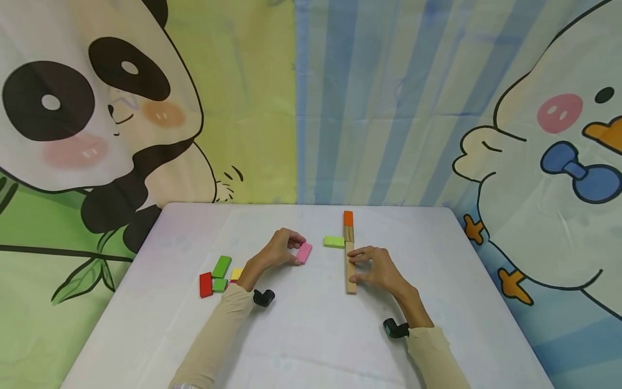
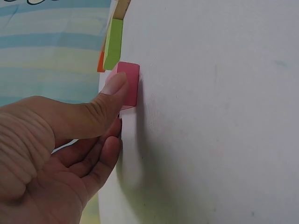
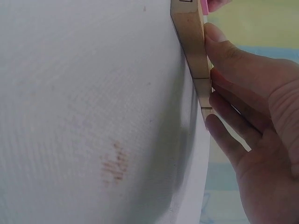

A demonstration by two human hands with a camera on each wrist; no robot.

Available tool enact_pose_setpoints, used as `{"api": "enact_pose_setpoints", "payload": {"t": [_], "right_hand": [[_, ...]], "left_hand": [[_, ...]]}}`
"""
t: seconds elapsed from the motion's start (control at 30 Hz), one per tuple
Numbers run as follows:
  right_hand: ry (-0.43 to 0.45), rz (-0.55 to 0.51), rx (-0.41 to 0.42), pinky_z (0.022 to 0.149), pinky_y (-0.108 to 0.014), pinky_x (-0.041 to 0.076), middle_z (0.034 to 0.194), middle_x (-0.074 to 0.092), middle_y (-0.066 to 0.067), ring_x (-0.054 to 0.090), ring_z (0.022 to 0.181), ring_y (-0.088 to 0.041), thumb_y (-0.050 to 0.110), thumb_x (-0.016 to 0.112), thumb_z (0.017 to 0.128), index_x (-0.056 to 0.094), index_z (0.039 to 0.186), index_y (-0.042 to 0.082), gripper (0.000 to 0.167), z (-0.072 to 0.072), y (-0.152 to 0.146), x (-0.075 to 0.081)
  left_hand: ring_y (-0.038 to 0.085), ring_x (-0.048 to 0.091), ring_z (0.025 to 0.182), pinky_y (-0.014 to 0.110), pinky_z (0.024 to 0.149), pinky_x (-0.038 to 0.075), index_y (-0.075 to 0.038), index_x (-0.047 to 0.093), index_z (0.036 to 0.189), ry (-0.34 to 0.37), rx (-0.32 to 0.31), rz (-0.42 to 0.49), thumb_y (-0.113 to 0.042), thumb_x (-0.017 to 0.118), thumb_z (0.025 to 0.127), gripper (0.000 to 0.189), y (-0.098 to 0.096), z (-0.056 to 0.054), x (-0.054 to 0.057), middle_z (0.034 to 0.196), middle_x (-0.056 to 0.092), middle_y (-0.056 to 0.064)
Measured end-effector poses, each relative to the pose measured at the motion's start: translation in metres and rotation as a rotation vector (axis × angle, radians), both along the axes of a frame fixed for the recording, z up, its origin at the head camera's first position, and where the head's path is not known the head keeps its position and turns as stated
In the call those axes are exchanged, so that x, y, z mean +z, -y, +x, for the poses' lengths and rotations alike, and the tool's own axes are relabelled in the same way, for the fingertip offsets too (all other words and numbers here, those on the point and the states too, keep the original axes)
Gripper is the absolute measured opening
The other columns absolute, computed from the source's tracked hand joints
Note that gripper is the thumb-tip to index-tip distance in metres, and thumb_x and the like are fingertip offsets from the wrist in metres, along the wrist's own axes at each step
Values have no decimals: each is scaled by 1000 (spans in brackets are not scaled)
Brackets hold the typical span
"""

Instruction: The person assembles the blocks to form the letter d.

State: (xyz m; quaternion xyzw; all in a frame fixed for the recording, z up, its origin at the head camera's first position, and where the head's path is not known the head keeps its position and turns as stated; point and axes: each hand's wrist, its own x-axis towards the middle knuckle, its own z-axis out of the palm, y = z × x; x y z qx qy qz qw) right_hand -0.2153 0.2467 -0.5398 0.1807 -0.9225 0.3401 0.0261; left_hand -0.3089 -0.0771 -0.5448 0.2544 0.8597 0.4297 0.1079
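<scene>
My left hand [image 1: 281, 249] pinches a pink block [image 1: 304, 253] between thumb and fingers, to the left of a straight row of blocks. In the left wrist view the thumb lies across the near face of this pink block [image 2: 133, 84]. The row has plain wooden blocks [image 1: 350, 281] lying end to end and an orange block [image 1: 348, 218] at its far end. A light green block [image 1: 333, 241] sticks out from the row's left side. My right hand [image 1: 381, 267] rests its thumb and fingertips along the right side of the wooden blocks [image 3: 192, 44], fingers loosely extended.
Left of my left forearm lie a red block [image 1: 205, 284], a green block [image 1: 222, 266], a smaller green block [image 1: 220, 285] and a yellow block [image 1: 236, 274], partly hidden by the wrist. A white cloth covers the table [image 1: 301, 335]; a printed curtain [image 1: 243, 108] hangs behind its far edge.
</scene>
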Motion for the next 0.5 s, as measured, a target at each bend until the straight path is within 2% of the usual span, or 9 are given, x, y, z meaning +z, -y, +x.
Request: {"api": "enact_pose_setpoints", "payload": {"t": [0.27,0.5], "right_hand": [[2,14,4,115,-59,52,128,82,-6,72,129,-36,13,102,74,84,118,1,49,-1,-1,0],[-11,19,9,113,-60,52,127,82,-7,72,128,-37,13,102,74,84,117,1,48,0,0,0]], "left_hand": [[23,72,102,41,99,61,9,75,125,15,-19,13,6,98,73,58,-6,-3,-2,117,79,18],[20,71,99,34,95,61,8,75,124,3,-13,16,6,98,71,58,-8,-5,-5,115,80,16]]}}
